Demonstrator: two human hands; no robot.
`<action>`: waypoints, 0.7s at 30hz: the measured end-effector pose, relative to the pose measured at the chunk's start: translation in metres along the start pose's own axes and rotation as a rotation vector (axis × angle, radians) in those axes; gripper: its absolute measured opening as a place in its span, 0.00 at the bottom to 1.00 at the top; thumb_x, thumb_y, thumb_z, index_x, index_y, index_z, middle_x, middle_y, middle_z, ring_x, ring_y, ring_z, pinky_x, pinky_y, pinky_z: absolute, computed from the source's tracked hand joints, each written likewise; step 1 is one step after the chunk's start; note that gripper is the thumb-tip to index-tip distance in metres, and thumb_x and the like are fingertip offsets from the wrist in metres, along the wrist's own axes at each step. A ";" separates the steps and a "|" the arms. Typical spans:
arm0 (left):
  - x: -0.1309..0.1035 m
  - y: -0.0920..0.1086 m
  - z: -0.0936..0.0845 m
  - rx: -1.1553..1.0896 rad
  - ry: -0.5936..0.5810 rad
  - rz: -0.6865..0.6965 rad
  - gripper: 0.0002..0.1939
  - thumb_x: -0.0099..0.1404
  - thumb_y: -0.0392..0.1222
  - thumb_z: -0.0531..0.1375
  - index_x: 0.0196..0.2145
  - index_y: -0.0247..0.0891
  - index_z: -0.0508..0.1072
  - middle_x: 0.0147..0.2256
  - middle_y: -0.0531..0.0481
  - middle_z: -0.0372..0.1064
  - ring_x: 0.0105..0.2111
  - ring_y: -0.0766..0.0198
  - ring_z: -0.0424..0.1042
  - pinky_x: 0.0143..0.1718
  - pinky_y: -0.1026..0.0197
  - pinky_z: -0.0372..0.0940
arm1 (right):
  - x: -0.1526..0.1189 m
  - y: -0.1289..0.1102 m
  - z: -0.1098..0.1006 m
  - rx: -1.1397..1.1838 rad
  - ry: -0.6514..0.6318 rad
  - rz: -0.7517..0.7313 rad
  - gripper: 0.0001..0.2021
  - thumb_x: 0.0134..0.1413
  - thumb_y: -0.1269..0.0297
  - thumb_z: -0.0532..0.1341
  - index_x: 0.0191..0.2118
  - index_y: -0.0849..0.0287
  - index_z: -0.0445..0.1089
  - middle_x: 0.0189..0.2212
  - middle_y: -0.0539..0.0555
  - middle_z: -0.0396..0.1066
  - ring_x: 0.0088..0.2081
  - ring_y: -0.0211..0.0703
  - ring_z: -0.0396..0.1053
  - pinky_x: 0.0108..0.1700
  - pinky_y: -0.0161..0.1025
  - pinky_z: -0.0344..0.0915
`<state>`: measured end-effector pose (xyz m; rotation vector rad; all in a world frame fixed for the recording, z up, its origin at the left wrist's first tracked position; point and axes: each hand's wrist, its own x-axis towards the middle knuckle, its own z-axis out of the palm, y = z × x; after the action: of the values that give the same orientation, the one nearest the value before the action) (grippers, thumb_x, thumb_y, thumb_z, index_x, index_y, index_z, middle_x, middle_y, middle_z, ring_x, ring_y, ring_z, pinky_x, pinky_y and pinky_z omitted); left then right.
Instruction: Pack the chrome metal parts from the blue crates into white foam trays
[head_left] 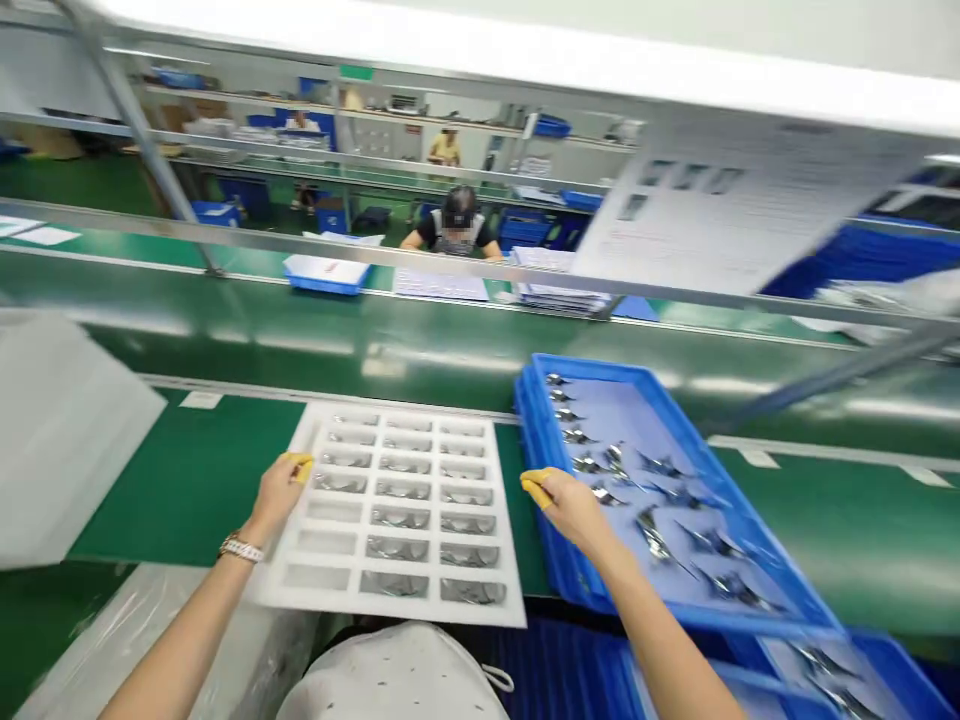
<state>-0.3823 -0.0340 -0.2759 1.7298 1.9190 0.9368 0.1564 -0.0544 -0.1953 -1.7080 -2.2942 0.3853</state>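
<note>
A white foam tray with three columns of slots lies in front of me on the green bench. Thin, shiny grey curved pieces fill the middle and right columns; in the left column they sit in the upper slots, and the lower ones are bare. At the tray's left side is my left hand, yellow covers on its fingertips, fingers curled together; whatever they pinch is hidden. My right hand, also with yellow fingertip covers, hovers beside a blue tray, its fingers pressed together with nothing visible in them.
Loose shiny metallic pieces lie in the blue tray, which rests on another. More blue trays stand lower right. White sheeting is at left. A metal rail crosses ahead; a person sits beyond it.
</note>
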 end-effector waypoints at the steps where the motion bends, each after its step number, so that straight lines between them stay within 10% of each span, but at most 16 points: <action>1: 0.007 0.011 0.005 -0.007 -0.006 0.028 0.14 0.61 0.46 0.56 0.40 0.42 0.77 0.41 0.47 0.76 0.39 0.56 0.74 0.44 0.56 0.70 | -0.022 0.025 -0.015 -0.035 0.039 0.080 0.18 0.65 0.60 0.52 0.46 0.57 0.78 0.43 0.58 0.79 0.45 0.50 0.75 0.50 0.46 0.70; 7: 0.016 0.169 0.076 -0.115 -0.147 0.361 0.14 0.68 0.47 0.55 0.42 0.41 0.78 0.40 0.47 0.76 0.37 0.59 0.73 0.43 0.56 0.70 | -0.142 0.151 -0.065 -0.287 0.023 0.503 0.17 0.63 0.64 0.53 0.47 0.57 0.78 0.44 0.60 0.78 0.45 0.53 0.75 0.46 0.45 0.69; 14: -0.024 0.361 0.220 0.089 -0.459 0.797 0.07 0.66 0.38 0.60 0.34 0.40 0.80 0.34 0.45 0.75 0.39 0.56 0.72 0.44 0.55 0.67 | -0.175 0.214 -0.054 -0.287 -0.130 0.336 0.15 0.57 0.75 0.56 0.42 0.56 0.79 0.40 0.60 0.77 0.46 0.50 0.72 0.49 0.42 0.65; 21: -0.058 0.429 0.313 0.465 -0.574 0.914 0.08 0.65 0.36 0.61 0.32 0.37 0.80 0.36 0.39 0.75 0.43 0.50 0.72 0.42 0.52 0.66 | -0.137 0.257 -0.046 -0.323 0.071 0.012 0.20 0.53 0.80 0.55 0.47 0.58 0.76 0.46 0.60 0.75 0.46 0.48 0.69 0.47 0.41 0.66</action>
<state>0.1466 -0.0169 -0.2032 2.8379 0.9760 0.1361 0.4399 -0.1119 -0.2503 -1.8447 -2.3971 -0.0492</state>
